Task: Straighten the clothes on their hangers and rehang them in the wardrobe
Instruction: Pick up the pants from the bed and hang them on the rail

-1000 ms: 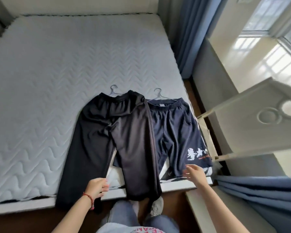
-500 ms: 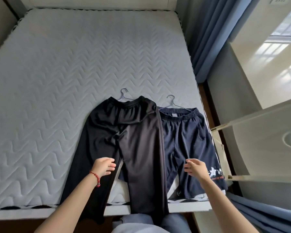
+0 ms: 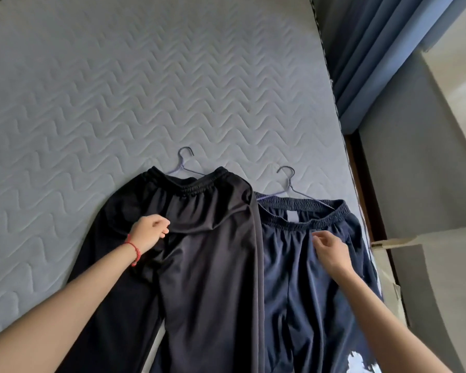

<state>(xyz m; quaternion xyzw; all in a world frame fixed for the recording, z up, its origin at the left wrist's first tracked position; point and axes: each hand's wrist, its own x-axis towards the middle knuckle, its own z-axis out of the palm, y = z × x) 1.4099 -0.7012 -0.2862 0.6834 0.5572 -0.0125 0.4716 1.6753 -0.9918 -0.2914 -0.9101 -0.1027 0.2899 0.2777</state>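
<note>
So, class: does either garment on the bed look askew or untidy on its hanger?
Yes. The black trousers are rumpled: the waistband dips and bunches, and folds run across the hips where the left hand rests. They also overlap the edge of the navy shorts, which lie flatter under the right hand.

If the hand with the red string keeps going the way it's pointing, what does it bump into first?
The left hand points up the black trousers, so it would probably reach their gathered waistband first, then the hanger hook. How high it hovers above the cloth is unclear.
</note>
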